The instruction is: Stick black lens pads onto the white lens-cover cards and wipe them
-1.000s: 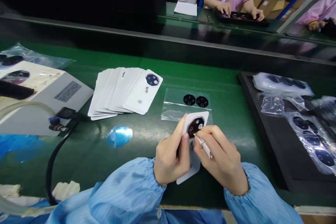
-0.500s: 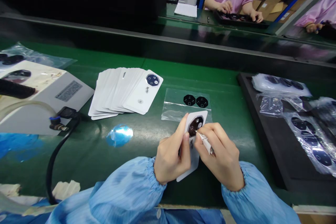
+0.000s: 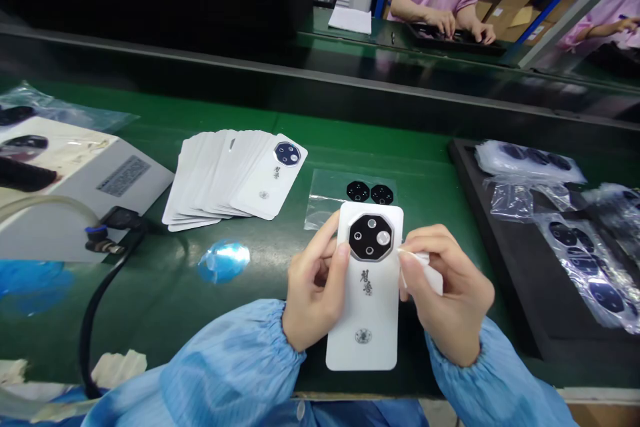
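Fingers of the left hand [image 3: 313,290] grip one white panel [image 3: 377,310] by its left edge; those of the right hand [image 3: 453,293] pinch one white cloth [image 3: 434,277] beside its right edge. Between both hands, the panel bears one emblem [image 3: 363,336] and characters [image 3: 367,283] too small to read. Two black octagons [image 3: 358,191] lie beyond.

Around me
I see a white machine [image 3: 83,161] at ten o'clock, paper [image 3: 350,20] at twelve, cardboard boxes [image 3: 510,17] at one.
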### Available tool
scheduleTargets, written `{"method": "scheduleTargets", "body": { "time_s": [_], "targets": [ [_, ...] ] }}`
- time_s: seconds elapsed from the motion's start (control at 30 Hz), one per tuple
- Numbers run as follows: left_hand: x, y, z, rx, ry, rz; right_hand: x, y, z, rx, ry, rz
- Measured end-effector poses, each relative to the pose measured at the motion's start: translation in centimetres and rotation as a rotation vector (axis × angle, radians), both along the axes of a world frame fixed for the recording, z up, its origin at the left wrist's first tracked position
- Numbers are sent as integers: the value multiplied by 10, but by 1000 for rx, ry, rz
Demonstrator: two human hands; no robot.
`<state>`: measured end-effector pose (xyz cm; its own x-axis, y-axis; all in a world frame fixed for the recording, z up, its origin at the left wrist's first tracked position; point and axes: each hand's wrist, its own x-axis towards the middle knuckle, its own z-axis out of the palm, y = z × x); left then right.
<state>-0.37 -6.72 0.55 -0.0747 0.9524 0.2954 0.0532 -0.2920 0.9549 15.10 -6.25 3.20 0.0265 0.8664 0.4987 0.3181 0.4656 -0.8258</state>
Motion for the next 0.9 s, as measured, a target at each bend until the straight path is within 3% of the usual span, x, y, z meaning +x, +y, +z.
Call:
{"method": "scheduleTargets", "body": {
  "time_s": [0.13, 0.27, 0.9],
  "targets": [
    [-1, -1, 5, -48, -114, -50, 4, -2, -3, -184, 275, 119],
    [1, -1, 9, -72, -173, -60, 6, -5, -4, -274, 399, 196],
    [-1, -3, 11, -190, -264, -123, 6, -11, 2, -313, 430, 191]
  ]
}}
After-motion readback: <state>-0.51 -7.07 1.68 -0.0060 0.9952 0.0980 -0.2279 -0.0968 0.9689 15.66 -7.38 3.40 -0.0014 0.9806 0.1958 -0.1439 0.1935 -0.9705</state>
